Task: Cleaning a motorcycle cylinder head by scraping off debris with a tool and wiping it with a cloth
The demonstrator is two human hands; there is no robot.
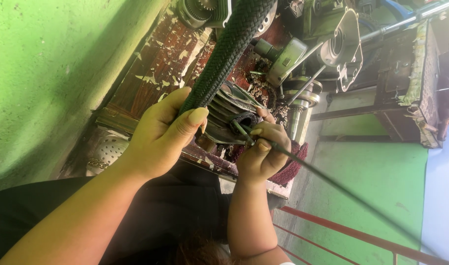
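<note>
a dark head of hair (200,250) sits at the very bottom edge, nearest the camera, with both bare forearms rising from it toward the middle of the view. the left hand (160,135) is closed around the lower end of a thick braided black sleeve (229,49), thumb pressed along its side; the sleeve runs up and right to the far top edge. the right hand (263,152) is curled tightly, pinching a thin dark rod (342,189) between thumb and fingers; the rod slants from the fingertips down to the lower right corner. between the two hands, touching both, lies a finned metal cylinder (229,110), dull grey and ribbed, resting on a worn wooden bench (155,68) with flaking paint. a dark red cloth (293,164) hangs just behind the right hand. farther off, at upper right, a grey cast engine cover (344,46) and loose metal parts crowd the bench top. a green wall (47,73) fills the left side; a red railing (342,230) crosses the lower right.
</note>
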